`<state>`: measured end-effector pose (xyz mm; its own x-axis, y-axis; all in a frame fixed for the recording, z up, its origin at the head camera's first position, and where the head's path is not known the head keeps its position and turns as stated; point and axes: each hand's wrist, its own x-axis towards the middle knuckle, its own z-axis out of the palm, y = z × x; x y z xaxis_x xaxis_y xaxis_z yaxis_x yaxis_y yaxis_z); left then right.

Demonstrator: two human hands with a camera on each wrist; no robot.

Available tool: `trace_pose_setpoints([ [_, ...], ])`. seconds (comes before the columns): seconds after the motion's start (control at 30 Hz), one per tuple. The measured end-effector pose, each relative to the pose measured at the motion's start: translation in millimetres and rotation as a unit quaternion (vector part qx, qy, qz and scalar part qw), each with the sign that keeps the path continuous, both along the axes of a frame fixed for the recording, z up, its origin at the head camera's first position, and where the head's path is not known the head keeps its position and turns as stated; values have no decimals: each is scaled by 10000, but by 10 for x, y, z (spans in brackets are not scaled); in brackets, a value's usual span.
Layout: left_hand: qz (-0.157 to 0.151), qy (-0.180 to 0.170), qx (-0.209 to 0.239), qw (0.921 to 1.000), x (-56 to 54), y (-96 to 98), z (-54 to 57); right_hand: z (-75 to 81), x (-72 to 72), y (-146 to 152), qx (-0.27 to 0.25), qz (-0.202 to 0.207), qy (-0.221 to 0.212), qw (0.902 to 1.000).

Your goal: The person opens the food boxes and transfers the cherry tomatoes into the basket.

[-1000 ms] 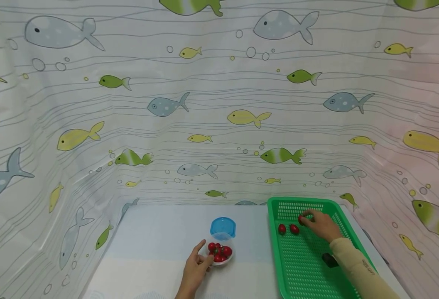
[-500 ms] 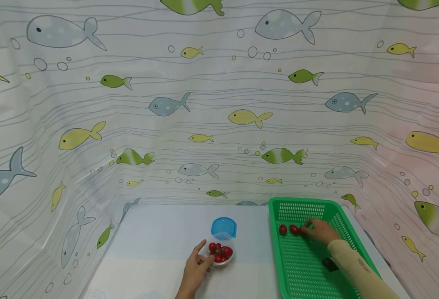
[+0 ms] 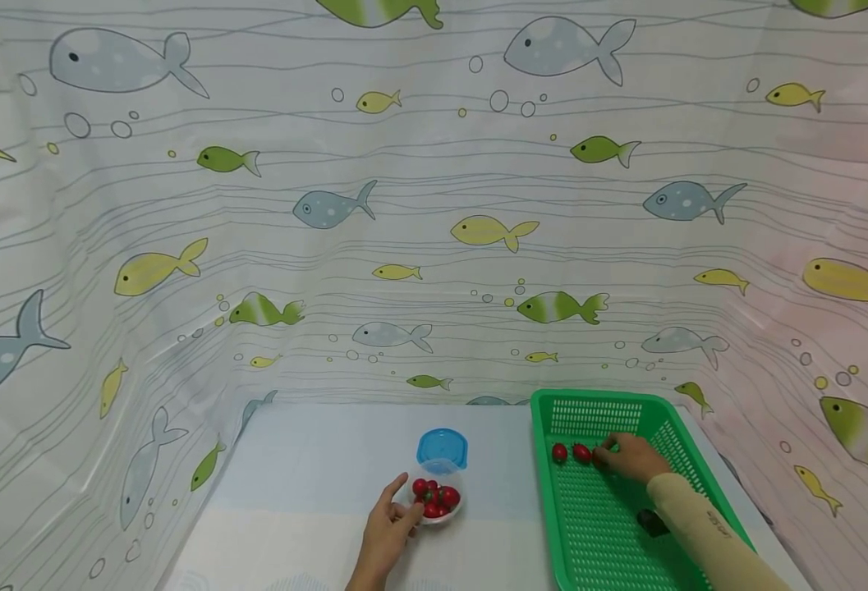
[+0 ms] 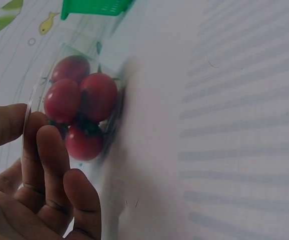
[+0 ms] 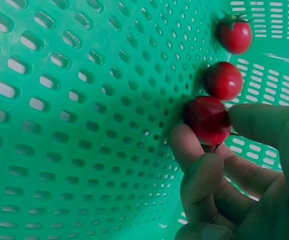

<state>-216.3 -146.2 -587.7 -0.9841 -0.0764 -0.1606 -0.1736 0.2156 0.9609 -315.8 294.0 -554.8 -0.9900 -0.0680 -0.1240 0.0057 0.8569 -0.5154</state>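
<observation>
My left hand [image 3: 385, 529] pinches the rim of a clear plastic bowl [image 4: 33, 92], thumb on one side and fingers on the other. Several red cherry tomatoes [image 4: 99, 97] with green stems lie in that bowl. Over in the green basket [image 3: 543, 492], my right hand [image 3: 635, 458] pinches another cherry tomato [image 5: 208, 120] between thumb and fingers, low over the perforated floor. Two more tomatoes, one close beside it [image 5: 224, 81] and one farther along [image 5: 235, 36], form a row with it near the basket's far end.
Behind the bowl lies a blue plastic lid [image 3: 443, 448] on the white table [image 3: 315, 468]. A black object [image 3: 651, 523] sits in the basket, partly covered by the right sleeve [image 3: 700, 521]. A fish-patterned sheet [image 3: 434, 180] hangs around the table.
The right hand has come down and slightly toward me with its tomato, bringing it into line with the other two. The left hand stays at the bowl.
</observation>
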Motion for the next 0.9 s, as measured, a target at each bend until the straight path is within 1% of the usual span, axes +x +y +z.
trace_pose_setpoints([
  [0.27, 33, -57, 72, 10000, -12, -2, -17, -9, -16, 20, 35, 29, 82, 10000],
  [0.43, 13, -62, 37, 10000, -17, -7, -7, 7, -16, 3, 56, 101, 319, 9994],
  [0.53, 1, -24, 20, 10000, -10, -4, 0, 58, -6, -40, 24, 150, 551, 9984],
  [0.67, -24, -12, 44, 10000, 3, 2, 2, 163, 32, -132, -69, 254, 816, 9963],
  [0.9, -46, 0, 32, 10000, 15, -5, 1, 353, 102, -358, -248, 351, 1067, 9934],
])
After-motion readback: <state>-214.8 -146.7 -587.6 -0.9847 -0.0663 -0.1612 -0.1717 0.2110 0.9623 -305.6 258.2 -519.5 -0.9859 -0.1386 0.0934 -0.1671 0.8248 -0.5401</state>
